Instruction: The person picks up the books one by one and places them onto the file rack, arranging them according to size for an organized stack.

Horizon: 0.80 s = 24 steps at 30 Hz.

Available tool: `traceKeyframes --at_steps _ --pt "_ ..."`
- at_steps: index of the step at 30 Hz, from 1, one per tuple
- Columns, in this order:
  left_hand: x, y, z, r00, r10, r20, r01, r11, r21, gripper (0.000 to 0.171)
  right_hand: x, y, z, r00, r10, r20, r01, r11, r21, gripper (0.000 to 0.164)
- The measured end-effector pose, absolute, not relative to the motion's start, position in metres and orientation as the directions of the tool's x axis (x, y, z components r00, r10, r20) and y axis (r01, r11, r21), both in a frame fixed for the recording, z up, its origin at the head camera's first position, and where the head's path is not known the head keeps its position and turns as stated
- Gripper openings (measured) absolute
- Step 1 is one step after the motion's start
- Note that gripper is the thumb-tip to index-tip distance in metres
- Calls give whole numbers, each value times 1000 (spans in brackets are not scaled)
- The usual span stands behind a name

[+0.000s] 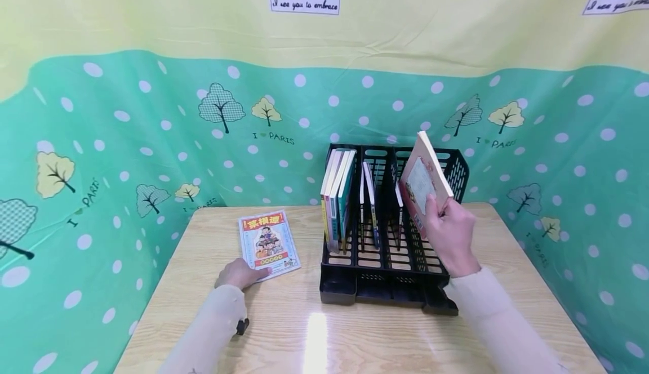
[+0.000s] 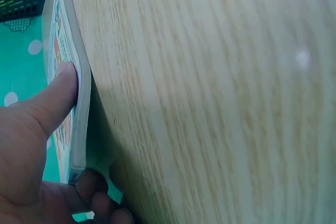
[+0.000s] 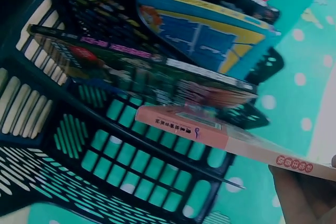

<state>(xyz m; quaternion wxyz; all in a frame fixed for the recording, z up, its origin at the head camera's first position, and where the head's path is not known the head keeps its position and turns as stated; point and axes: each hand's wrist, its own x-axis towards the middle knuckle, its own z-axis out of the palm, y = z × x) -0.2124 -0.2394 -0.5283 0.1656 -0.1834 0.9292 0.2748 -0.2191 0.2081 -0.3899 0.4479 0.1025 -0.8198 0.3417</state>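
Observation:
My left hand (image 1: 237, 274) grips the near corner of a comic-style book (image 1: 269, 244) with a red title band, on the table's left. In the left wrist view the thumb presses the cover, fingers curl under, and the book's edge (image 2: 81, 114) is tilted off the wood. My right hand (image 1: 452, 232) pinches a pink book (image 1: 423, 179) by its upper edge. It stands tilted over the rightmost compartment of a black file rack (image 1: 375, 292), its lower end among the dividers. In the right wrist view its pink spine (image 3: 210, 136) shows beside a dark book (image 3: 142, 66).
Several upright books (image 1: 338, 194) fill the rack's leftmost compartment. Thin books (image 1: 369, 194) stand in the second, and another thin book (image 1: 399, 199) in the third. The wooden table (image 1: 284, 329) ends against a green and yellow curtain (image 1: 253, 182) behind and at the sides.

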Motion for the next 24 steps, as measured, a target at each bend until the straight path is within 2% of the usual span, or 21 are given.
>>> traceKeyframes --at_steps 9,13,21,24 --pt "-204 -240 -537 -910 -258 -325 -395 780 486 57 -245 199 -418 -601 182 778 -400 774 -490 22" --pt "-200 -239 -538 -921 -260 -288 -380 760 527 52 -253 197 -429 -609 204 767 -377 776 -505 22" --pt "-198 -235 -541 -958 -237 -161 -280 658 699 46 -262 196 -447 -652 219 726 -327 783 -529 23" --pt "-198 -231 -542 -960 -237 -148 -259 559 788 46 -266 196 -454 -661 225 716 -314 784 -536 23"
